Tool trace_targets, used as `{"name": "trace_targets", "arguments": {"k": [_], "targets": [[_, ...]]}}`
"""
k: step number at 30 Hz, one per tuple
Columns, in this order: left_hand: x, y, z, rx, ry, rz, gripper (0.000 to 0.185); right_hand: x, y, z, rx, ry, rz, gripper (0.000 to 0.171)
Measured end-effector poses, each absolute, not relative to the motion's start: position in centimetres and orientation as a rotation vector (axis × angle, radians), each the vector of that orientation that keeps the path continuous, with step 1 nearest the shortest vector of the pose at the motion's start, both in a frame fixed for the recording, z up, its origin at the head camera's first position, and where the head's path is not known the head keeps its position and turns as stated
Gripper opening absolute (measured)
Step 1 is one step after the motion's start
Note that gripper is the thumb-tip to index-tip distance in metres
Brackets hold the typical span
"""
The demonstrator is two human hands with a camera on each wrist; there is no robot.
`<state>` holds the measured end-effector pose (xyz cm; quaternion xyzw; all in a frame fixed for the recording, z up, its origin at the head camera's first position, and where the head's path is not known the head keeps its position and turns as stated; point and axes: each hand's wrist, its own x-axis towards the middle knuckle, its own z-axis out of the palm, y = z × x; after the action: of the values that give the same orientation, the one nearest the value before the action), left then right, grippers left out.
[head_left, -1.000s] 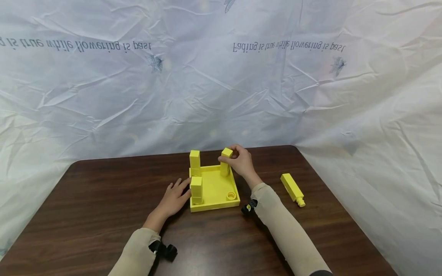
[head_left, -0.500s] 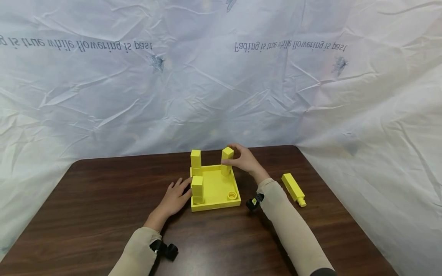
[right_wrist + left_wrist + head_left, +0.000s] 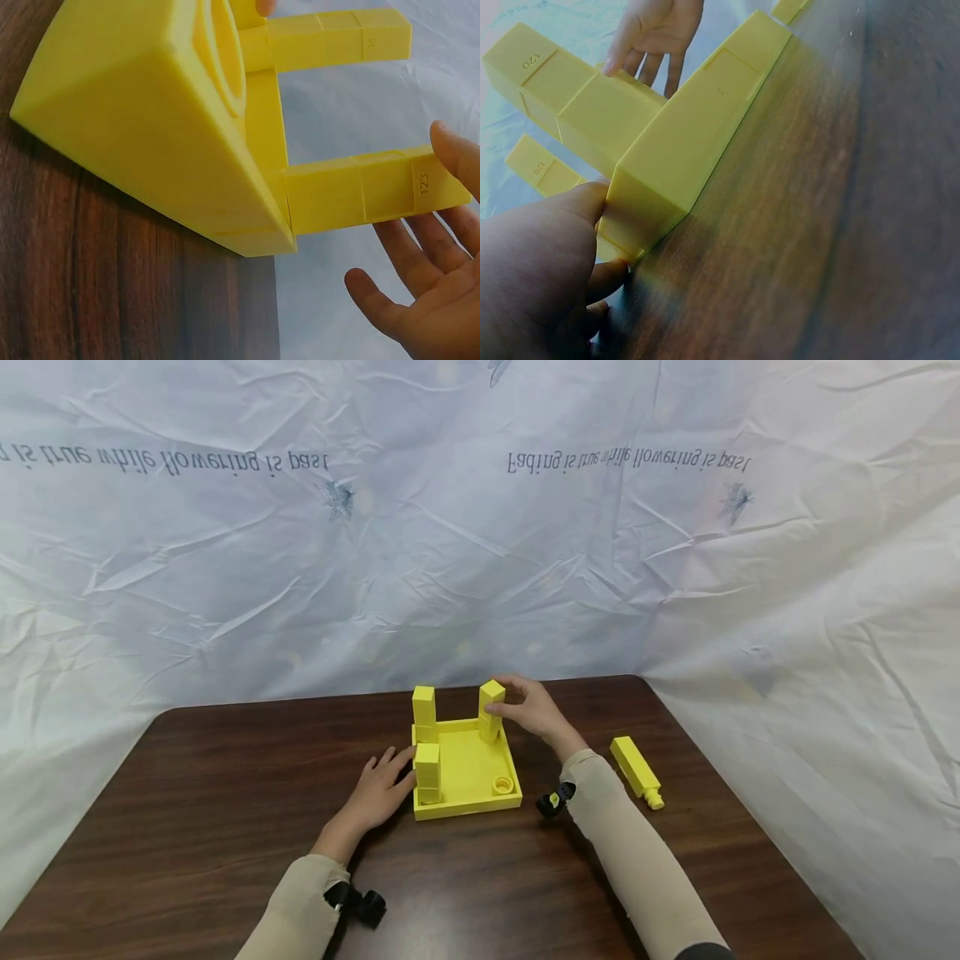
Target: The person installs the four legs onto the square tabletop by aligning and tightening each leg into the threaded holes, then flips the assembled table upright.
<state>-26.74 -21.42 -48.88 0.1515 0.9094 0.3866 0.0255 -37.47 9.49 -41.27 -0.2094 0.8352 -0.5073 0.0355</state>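
Note:
A shallow yellow square tray-like base (image 3: 467,768) lies on the table with three square yellow legs upright at its corners. My right hand (image 3: 534,706) is at the back right leg (image 3: 491,695), thumb on the near side and fingers behind it. In the right wrist view this leg (image 3: 330,196) bears raised digits, with thumb and fingers on opposite sides. My left hand (image 3: 381,789) rests at the base's left side, fingers spread, touching its edge beside the front left leg (image 3: 427,768). The back left leg (image 3: 423,706) stands untouched. A round socket (image 3: 502,786) shows at the front right corner.
A loose yellow leg (image 3: 636,770) with a narrower knobbed end lies on the dark wooden table (image 3: 225,802), to the right of my right forearm. A white printed sheet (image 3: 480,568) hangs behind the table's back edge.
My right hand has loosened and turned at the back right leg; its wrist has swung slightly right and its thumb has closed back onto the leg. My left hand stays in place.

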Motion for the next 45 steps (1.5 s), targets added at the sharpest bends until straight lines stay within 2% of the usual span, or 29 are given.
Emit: {"name": "trace_targets", "arguments": {"k": [11,19,32,38,45], "targets": [[-27.6,-22.0,-49.0,0.502,2.807,1.193,0.058,-37.0,8.0,-41.7,-0.569,2.713,-1.614,0.065],[-27.7,-22.1,-49.1,0.513,2.810,1.181,0.058,-36.6,7.1,-42.3,-0.475,2.774,-1.736,0.051],[-26.9,-21.6,-48.9,0.489,2.829,1.163,0.059,-35.6,6.3,-42.8,-0.467,2.894,-1.797,0.041],[-26.6,-21.2,-49.1,0.483,2.840,1.179,0.061,-35.8,7.0,-42.5,-0.455,2.895,-1.718,0.044],[-26.3,-21.0,-49.3,0.468,2.846,1.168,0.060,-36.4,8.7,-41.5,-0.580,2.808,-1.541,0.066]]}}
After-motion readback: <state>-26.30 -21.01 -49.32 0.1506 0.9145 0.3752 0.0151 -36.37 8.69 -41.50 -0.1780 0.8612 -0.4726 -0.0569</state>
